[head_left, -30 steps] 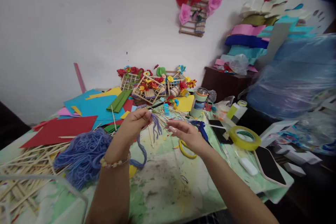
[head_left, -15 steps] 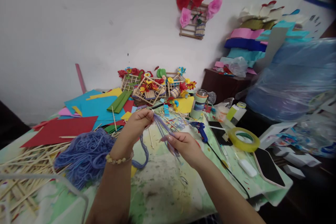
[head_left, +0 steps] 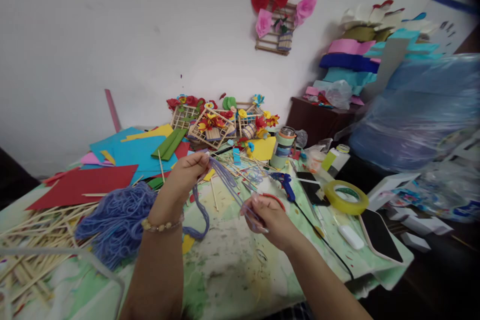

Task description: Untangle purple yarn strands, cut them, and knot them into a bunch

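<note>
On my feed, the right hand, empty a second ago, now pinches the yarn; the left hand pinches its far end. Once-dangling strands run straighter between them, right of the heap.

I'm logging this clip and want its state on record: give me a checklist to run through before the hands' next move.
1. Left hand grips the yarn strands: ok.
2. Right hand grips the same strands: ok.
3. Strands held nearly straight between the hands: ok.
4. Trailing yarn separate from the yarn pile: cannot tell, the left wrist blocks the view.
5. Red handle fully visible: not ok, the right hand covers part.
6. Glue gun cool: cannot tell.
</note>
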Tool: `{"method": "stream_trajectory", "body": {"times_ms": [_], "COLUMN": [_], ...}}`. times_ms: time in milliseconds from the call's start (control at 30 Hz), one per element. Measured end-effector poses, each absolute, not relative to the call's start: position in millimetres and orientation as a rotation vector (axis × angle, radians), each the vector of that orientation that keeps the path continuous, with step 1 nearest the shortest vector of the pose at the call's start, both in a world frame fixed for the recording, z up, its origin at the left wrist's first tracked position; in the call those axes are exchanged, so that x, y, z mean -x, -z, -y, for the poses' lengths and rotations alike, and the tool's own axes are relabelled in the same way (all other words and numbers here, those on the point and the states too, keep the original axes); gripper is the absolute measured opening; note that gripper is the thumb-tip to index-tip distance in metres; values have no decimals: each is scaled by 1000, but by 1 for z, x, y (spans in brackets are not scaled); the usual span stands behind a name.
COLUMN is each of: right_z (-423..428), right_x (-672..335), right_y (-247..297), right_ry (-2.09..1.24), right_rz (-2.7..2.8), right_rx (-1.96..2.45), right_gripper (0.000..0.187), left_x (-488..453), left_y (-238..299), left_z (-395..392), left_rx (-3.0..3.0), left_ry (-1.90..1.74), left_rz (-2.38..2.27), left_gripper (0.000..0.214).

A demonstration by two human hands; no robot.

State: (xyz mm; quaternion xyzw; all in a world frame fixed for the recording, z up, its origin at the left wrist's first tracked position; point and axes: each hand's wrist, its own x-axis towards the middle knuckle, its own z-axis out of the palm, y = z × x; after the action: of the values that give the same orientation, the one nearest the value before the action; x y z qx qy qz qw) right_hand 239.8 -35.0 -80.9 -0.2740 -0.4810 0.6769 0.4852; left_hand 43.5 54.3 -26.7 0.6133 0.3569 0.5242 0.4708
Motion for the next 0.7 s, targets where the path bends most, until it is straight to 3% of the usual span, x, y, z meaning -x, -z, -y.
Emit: {"method": "stream_trajectory", "body": {"times_ms": [700], "right_z": [54], "right_x": [-259], "right_y": [94], "right_ry": [-1770], "right_rz": [1159], "right_rx": [516], "right_gripper": [29], "left_x": [-42], "left_y": [26], "left_z": [-55], "left_rx": [-1431], "left_ry": [-1327], "left_rz": [-875], "left_gripper": [27]}}
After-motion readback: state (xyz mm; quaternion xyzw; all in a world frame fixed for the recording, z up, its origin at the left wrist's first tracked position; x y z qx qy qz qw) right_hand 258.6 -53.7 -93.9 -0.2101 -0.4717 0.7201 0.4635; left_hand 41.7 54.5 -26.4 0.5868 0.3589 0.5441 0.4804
